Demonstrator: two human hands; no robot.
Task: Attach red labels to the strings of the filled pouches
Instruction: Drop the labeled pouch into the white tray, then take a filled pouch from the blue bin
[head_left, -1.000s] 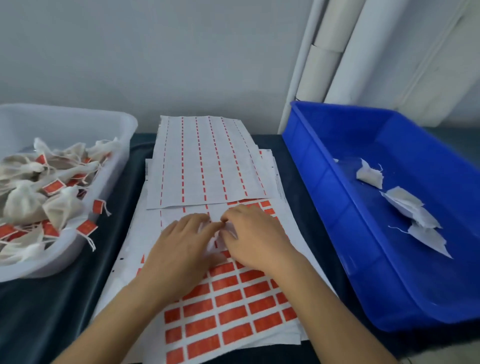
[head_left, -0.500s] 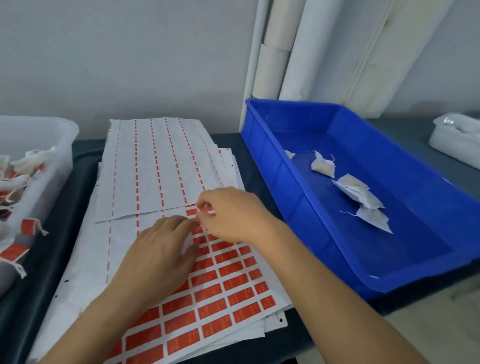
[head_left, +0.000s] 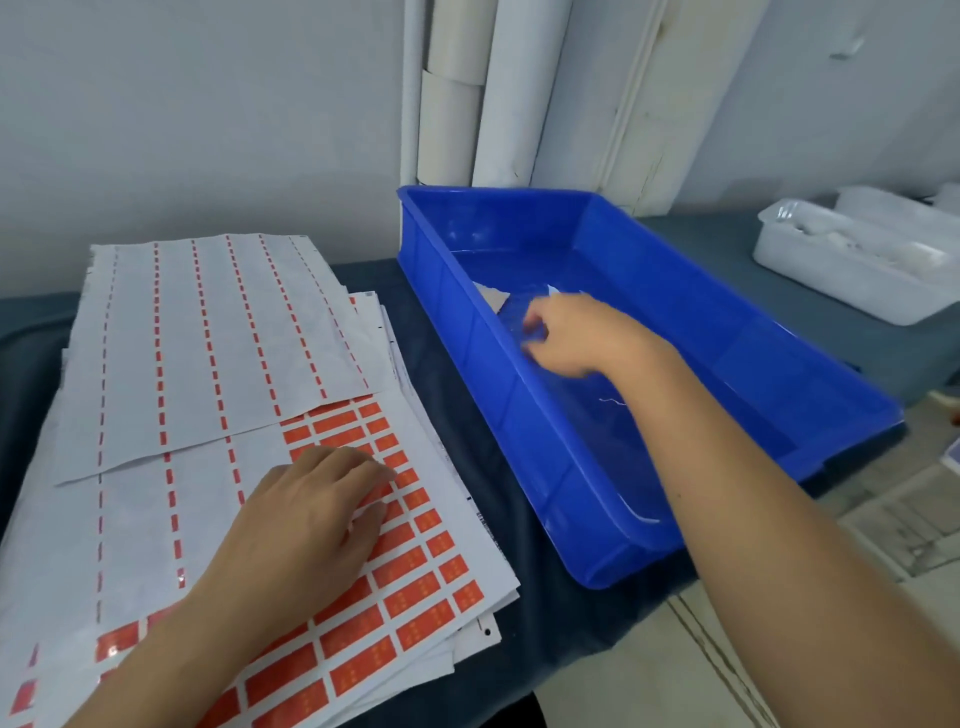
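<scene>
A sheet of red labels (head_left: 415, 597) lies on top of a paper stack at the front left. My left hand (head_left: 311, 519) rests on it, palm down, with its fingertips pressing the sheet. My right hand (head_left: 576, 338) reaches into the blue bin (head_left: 467, 343) on the right. It is blurred, its fingers loosely bent over the white pouches, and no grip shows. One pouch (head_left: 491, 299) peeks out just left of the hand, and a loose white string (head_left: 613, 401) lies on the bin floor below it. The hand and forearm hide the other pouches.
Used backing sheets (head_left: 208, 338) with thin red strips cover the back of the stack. A white tray (head_left: 852, 275) stands at the far right. White rolls (head_left: 467, 104) lean against the wall behind the bin. The dark table's edge runs along the front right.
My right hand left the label sheet and moved right into the blue bin. My left hand stayed on the sheet. The view swung right, so the left tub of labelled pouches is out of sight.
</scene>
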